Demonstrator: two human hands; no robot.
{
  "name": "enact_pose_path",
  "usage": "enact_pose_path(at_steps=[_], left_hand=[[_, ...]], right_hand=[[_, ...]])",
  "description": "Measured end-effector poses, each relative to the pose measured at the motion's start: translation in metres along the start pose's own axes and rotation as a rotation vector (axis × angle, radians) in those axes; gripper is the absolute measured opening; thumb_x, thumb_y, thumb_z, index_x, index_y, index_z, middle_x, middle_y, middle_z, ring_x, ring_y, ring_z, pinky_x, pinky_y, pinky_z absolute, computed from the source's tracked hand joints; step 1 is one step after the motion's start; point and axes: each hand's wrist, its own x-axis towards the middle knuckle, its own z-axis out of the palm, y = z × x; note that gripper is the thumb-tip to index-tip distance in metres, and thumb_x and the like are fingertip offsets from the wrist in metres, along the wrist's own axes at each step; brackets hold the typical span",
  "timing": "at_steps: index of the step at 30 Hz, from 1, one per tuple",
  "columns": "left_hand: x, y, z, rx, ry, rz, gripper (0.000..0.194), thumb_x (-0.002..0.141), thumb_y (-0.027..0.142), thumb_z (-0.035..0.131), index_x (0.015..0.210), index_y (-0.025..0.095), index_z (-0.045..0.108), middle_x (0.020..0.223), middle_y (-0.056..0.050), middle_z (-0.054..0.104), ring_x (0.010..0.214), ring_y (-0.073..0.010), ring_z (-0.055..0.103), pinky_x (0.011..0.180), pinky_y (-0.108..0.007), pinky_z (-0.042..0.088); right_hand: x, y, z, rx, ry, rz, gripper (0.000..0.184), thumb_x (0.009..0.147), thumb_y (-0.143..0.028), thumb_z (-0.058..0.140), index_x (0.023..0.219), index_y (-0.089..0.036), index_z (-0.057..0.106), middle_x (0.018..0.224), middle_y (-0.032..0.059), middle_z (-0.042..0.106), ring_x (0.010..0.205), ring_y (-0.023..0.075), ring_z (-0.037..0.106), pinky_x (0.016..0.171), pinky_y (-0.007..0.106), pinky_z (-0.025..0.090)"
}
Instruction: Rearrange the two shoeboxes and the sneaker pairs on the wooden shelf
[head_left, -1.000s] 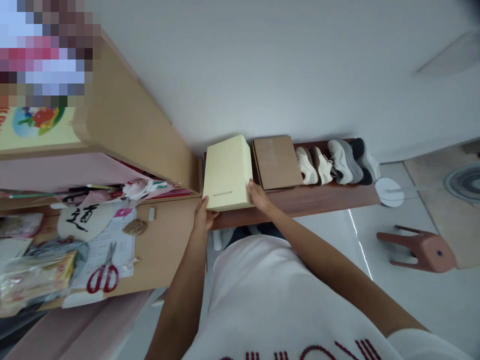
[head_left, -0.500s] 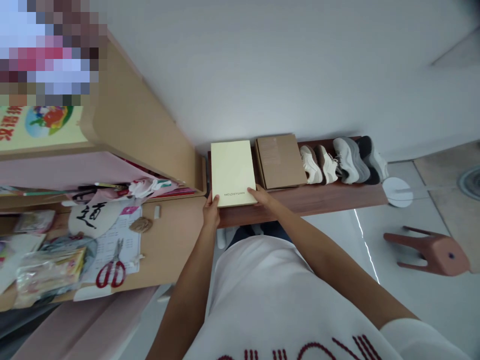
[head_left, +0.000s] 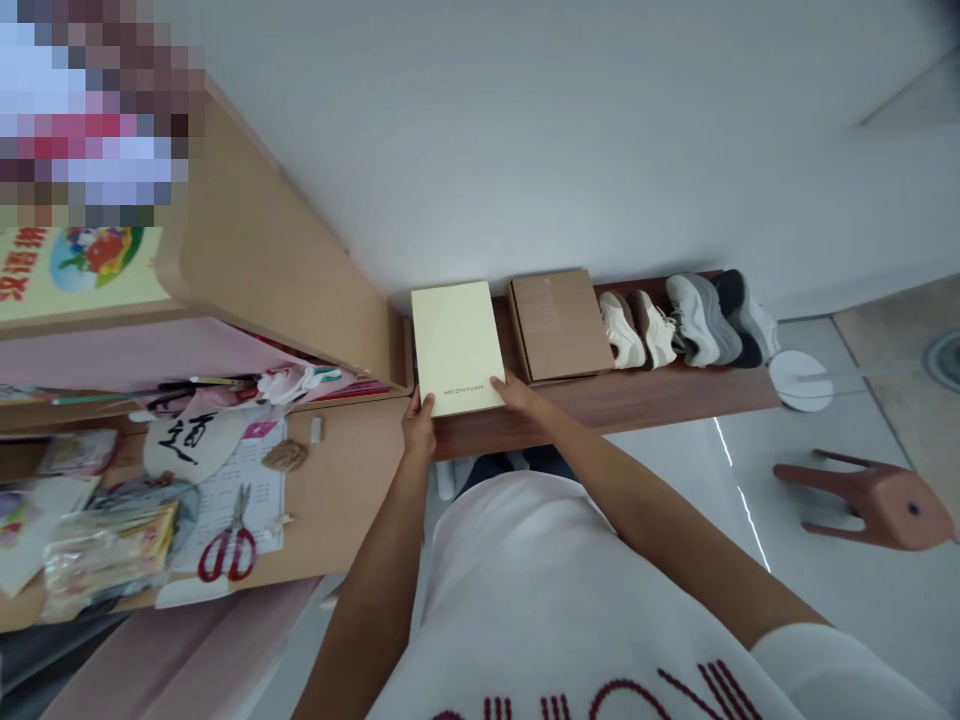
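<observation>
A pale yellow box (head_left: 457, 340) marked MEIZHIYUAN lies at the left end of a dark wooden shoe bench (head_left: 570, 410). My left hand (head_left: 420, 422) grips its near left corner, thumb on top. On the near right corner, my right hand (head_left: 513, 390) holds it the same way, the other fingers hidden below or beside the edge. To the right, a brown cardboard box (head_left: 562, 325) sits on the bench, with a narrow gap between the two boxes. Whether the yellow box rests fully on the bench I cannot tell.
Beige sneakers (head_left: 637, 330) and grey sneakers (head_left: 705, 318) stand farther right on the bench. A desk (head_left: 337, 490) on the left carries red-handled scissors (head_left: 229, 545), papers and plastic bags. A pinkish-brown stool (head_left: 892, 505) is on the floor at right.
The yellow box has shifted slightly left and tilted a little in both hands, widening the gap to the brown box. The camera view has moved slightly.
</observation>
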Motion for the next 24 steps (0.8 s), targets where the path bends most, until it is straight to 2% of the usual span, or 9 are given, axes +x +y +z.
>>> enact_pose_path(at_steps=[3,6,9,11,13,16,19,22,24], left_hand=[[0.001,0.006,-0.001,0.061,0.006,0.012,0.045,0.082,0.020,0.075,0.126,0.023,0.066,0.133,-0.007,0.068,0.132,-0.0202,0.058,0.109,-0.035,0.047],[-0.002,0.020,0.000,0.237,0.098,0.085,0.055,0.080,0.018,0.076,0.132,0.023,0.061,0.146,-0.009,0.058,0.142,-0.0216,0.047,0.118,-0.036,0.036],[-0.013,0.038,0.013,0.461,0.164,0.273,0.060,0.082,0.021,0.074,0.139,0.022,0.054,0.157,-0.010,0.043,0.150,-0.0227,0.032,0.125,-0.038,0.019],[-0.025,0.046,0.033,0.523,0.114,0.406,0.061,0.084,0.023,0.072,0.142,0.023,0.052,0.159,-0.010,0.040,0.152,-0.0230,0.028,0.127,-0.039,0.014],[-0.036,0.047,0.062,0.487,0.020,0.467,0.060,0.083,0.021,0.073,0.140,0.025,0.053,0.156,-0.009,0.044,0.150,-0.0240,0.031,0.126,-0.039,0.017],[-0.048,0.034,0.111,0.345,-0.106,0.413,0.055,0.078,0.013,0.076,0.130,0.026,0.062,0.146,-0.009,0.054,0.145,-0.0270,0.040,0.123,-0.041,0.027],[-0.053,0.008,0.151,0.261,-0.192,0.301,0.051,0.074,0.009,0.078,0.122,0.024,0.067,0.141,-0.011,0.058,0.142,-0.0288,0.044,0.120,-0.043,0.032],[-0.052,-0.021,0.177,0.259,-0.227,0.212,0.054,0.073,0.009,0.079,0.123,0.023,0.066,0.146,-0.011,0.055,0.142,-0.0281,0.044,0.122,-0.043,0.028],[-0.049,-0.037,0.188,0.248,-0.208,0.162,0.056,0.072,0.010,0.079,0.125,0.023,0.064,0.149,-0.011,0.052,0.145,-0.0274,0.041,0.123,-0.042,0.025]], right_hand=[[-0.005,-0.001,0.001,-0.088,0.084,-0.052,0.067,0.094,-0.045,0.058,0.151,-0.013,0.041,0.149,0.0196,0.053,0.139,0.0310,0.050,0.119,0.052,0.034],[-0.020,0.000,-0.010,-0.159,0.122,-0.138,0.077,0.089,-0.045,0.065,0.152,-0.009,0.040,0.156,0.0220,0.044,0.147,0.0339,0.039,0.124,0.050,0.027],[-0.040,0.005,-0.041,-0.141,0.149,-0.294,0.069,0.089,-0.045,0.062,0.149,-0.016,0.047,0.154,0.0171,0.048,0.142,0.0315,0.046,0.120,0.050,0.034],[-0.049,0.009,-0.070,-0.125,0.215,-0.367,0.061,0.090,-0.043,0.059,0.146,-0.019,0.050,0.150,0.0151,0.052,0.136,0.0300,0.053,0.114,0.050,0.042],[-0.053,0.012,-0.100,-0.128,0.302,-0.395,0.058,0.089,-0.039,0.057,0.144,-0.018,0.052,0.146,0.0157,0.055,0.130,0.0300,0.057,0.109,0.051,0.047],[-0.050,0.017,-0.140,-0.146,0.412,-0.388,0.057,0.088,-0.036,0.057,0.142,-0.018,0.052,0.143,0.0168,0.057,0.130,0.0305,0.056,0.108,0.053,0.047],[-0.041,0.024,-0.168,-0.181,0.466,-0.384,0.058,0.086,-0.037,0.056,0.141,-0.018,0.052,0.143,0.0173,0.056,0.135,0.0319,0.051,0.112,0.056,0.042],[-0.032,0.033,-0.188,-0.224,0.475,-0.393,0.061,0.085,-0.036,0.056,0.141,-0.014,0.050,0.143,0.0199,0.054,0.139,0.0335,0.045,0.118,0.056,0.034],[-0.025,0.038,-0.198,-0.241,0.464,-0.384,0.063,0.084,-0.035,0.056,0.142,-0.013,0.048,0.145,0.0205,0.053,0.143,0.0342,0.041,0.120,0.056,0.029]])
